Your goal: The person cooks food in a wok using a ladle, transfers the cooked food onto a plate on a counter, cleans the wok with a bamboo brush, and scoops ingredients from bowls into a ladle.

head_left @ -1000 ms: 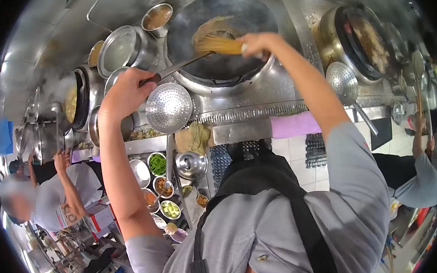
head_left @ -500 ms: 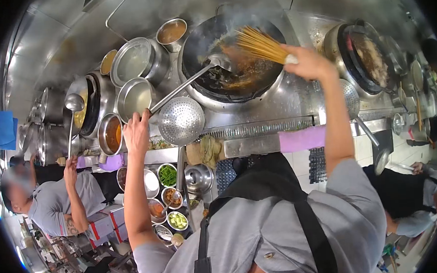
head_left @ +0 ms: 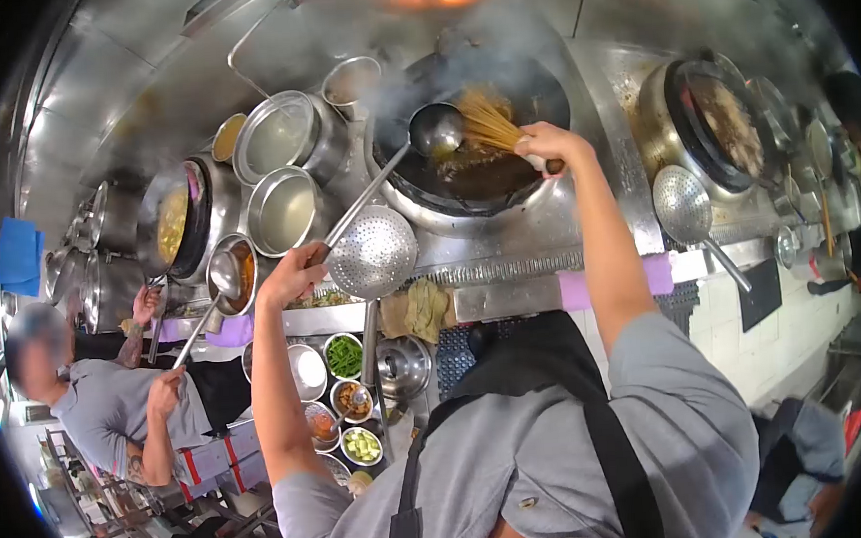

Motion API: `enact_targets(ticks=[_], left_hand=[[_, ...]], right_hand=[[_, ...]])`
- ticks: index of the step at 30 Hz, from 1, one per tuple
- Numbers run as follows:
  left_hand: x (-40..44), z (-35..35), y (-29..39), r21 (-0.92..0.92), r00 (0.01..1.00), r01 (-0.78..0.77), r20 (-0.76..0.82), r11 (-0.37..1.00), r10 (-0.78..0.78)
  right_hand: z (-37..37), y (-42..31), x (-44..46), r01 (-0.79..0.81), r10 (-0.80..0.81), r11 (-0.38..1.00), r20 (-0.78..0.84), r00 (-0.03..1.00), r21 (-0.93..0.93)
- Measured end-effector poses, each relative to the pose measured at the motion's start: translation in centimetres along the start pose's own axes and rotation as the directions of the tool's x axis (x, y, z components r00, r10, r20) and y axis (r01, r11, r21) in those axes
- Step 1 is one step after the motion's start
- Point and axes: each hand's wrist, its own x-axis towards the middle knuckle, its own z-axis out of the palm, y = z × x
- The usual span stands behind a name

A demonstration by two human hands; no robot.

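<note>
My left hand [head_left: 296,274] is closed round the handle end of a long metal ladle [head_left: 437,129], whose bowl hangs over the left part of a large dark wok [head_left: 504,181]. In my right hand [head_left: 553,146] is a bamboo brush [head_left: 487,120], its bristles pointing left and down into the wok, close to the ladle bowl. Dark liquid lies in the wok, and steam rises from it. A perforated strainer [head_left: 372,251] rests below the ladle handle, near my left hand.
Metal pots of pale liquid [head_left: 283,211] stand left of the wok. Bowls of chopped greens [head_left: 343,356] and other ingredients sit below. A co-worker [head_left: 113,402] at far left holds a ladle over a pot. Another strainer [head_left: 682,202] and wok [head_left: 725,123] are at right.
The ladle bowl has lifted from the wok's bottom. My right hand has moved left and the brush has dipped lower. The left co-worker's ladle has moved to a nearer pot; flames show behind the wok.
</note>
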Motion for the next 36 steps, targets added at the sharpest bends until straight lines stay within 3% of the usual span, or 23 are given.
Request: enact_targets(ticks=[2, 5, 6, 9, 11, 12, 13, 15, 16, 17, 18, 20, 21, 25, 28, 30, 31, 32, 33, 34, 35, 36], left_hand=[[-0.9, 1.1, 3.2, 0.015, 0.999, -0.001, 0.046, 1.000, 0.000], [-0.1, 4.1, 5.3, -0.075, 0.993, 0.045, 0.113, 0.996, -0.036], [-0.1, 5.0, 6.4, -0.072, 0.995, 0.061, 0.087, 0.996, -0.055], [0.8, 7.3, 7.4, -0.044, 0.999, 0.046, 0.019, 0.998, -0.045], [1.2, 9.1, 7.6, -0.020, 0.999, 0.051, 0.017, 0.999, -0.050], [1.5, 10.5, 7.3, 0.093, 0.992, 0.084, -0.104, 0.992, -0.074], [1.7, 11.4, 6.8, 0.442, 0.955, -0.160, -0.158, 0.883, 0.252], [-0.5, 15.5, 7.2, 0.641, 0.886, 0.078, -0.396, 0.764, 0.243], [-0.8, 17.5, 6.0, 0.566, 0.873, 0.006, -0.405, 0.825, 0.272], [-0.6, 19.0, 4.5, 0.487, 0.857, -0.070, -0.417, 0.871, 0.303], [-1.1, 20.0, 3.7, 0.330, 0.920, -0.158, -0.293, 0.930, 0.260], [-2.3, 22.4, 6.5, -0.064, 0.978, -0.076, -0.199, 0.995, 0.062], [-2.2, 23.4, 8.1, -0.254, 0.992, -0.022, -0.126, 0.967, -0.010], [-3.8, 28.0, 9.8, -0.067, 0.940, -0.272, -0.231, 0.960, 0.250], [-4.1, 31.9, 12.1, -0.208, 0.941, -0.335, -0.110, 0.919, 0.319], [-2.8, 34.5, 12.3, -0.237, 0.939, -0.342, -0.063, 0.909, 0.337], [-1.5, 36.4, 11.2, -0.251, 0.931, -0.365, -0.072, 0.897, 0.359], [0.0, 38.2, 9.9, -0.261, 0.920, -0.390, -0.082, 0.883, 0.383], [1.3, 40.2, 8.5, -0.243, 0.924, -0.381, -0.083, 0.892, 0.372], [2.5, 42.3, 6.9, -0.225, 0.929, -0.370, -0.079, 0.902, 0.362], [3.1, 43.6, 6.1, -0.206, 0.932, -0.364, -0.078, 0.909, 0.355], [3.2, 44.0, 6.4, -0.221, 0.939, -0.343, -0.068, 0.913, 0.336]], right_hand=[[0.4, -0.5, -1.4, 0.095, -0.095, 0.995, -0.157, 0.983, -0.003], [2.0, -1.3, 1.5, -0.077, 0.107, 0.923, 0.059, 0.992, -0.377], [1.0, -3.7, -2.2, -0.039, 0.058, 0.927, 0.042, 0.997, -0.374], [2.0, -1.6, 1.5, 0.103, -0.288, 0.792, -0.221, 0.932, -0.601], [4.2, -0.1, 1.9, 0.137, -0.256, 0.796, -0.123, 0.959, -0.590], [4.5, 1.5, 3.2, 0.186, -0.261, 0.780, -0.042, 0.964, -0.597], [3.7, 0.9, 2.4, 0.237, -0.271, 0.759, 0.036, 0.962, -0.606], [-1.0, 2.5, -1.9, 0.146, -0.301, 0.680, -0.092, 0.949, -0.718], [-4.0, 3.9, -4.0, 0.193, -0.290, 0.750, -0.052, 0.956, -0.633], [-7.0, 5.7, -5.6, 0.253, -0.331, 0.720, 0.000, 0.943, -0.646], [-8.8, 5.4, -10.3, 0.263, -0.374, 0.783, -0.089, 0.923, -0.563], [-12.1, 5.6, -15.5, 0.128, -0.209, 0.940, -0.240, 0.948, -0.315], [-13.5, 6.0, -16.8, 0.162, -0.294, 0.909, -0.314, 0.903, -0.384], [-16.1, 3.3, -18.5, 0.245, -0.511, 0.824, -0.484, 0.710, -0.511], [-14.6, -1.7, -17.1, 0.317, -0.660, 0.548, -0.168, 0.732, -0.775], [-10.6, -5.8, -15.5, 0.258, -0.475, 0.356, 0.064, 0.878, -0.898], [-9.5, -4.4, -10.8, 0.410, -0.545, 0.203, 0.246, 0.802, -0.889], [-7.4, -4.8, -5.8, 0.458, -0.271, 0.293, 0.387, 0.881, -0.839], [-5.2, -4.0, 0.5, 0.425, -0.164, 0.304, 0.393, 0.905, -0.853], [-3.6, -3.4, 7.6, 0.382, -0.113, 0.439, 0.372, 0.921, -0.813], [-1.7, -4.2, 10.0, 0.357, -0.266, 0.561, 0.246, 0.932, -0.747], [0.7, -3.3, 11.6, 0.469, -0.520, 0.609, 0.124, 0.845, -0.640]])
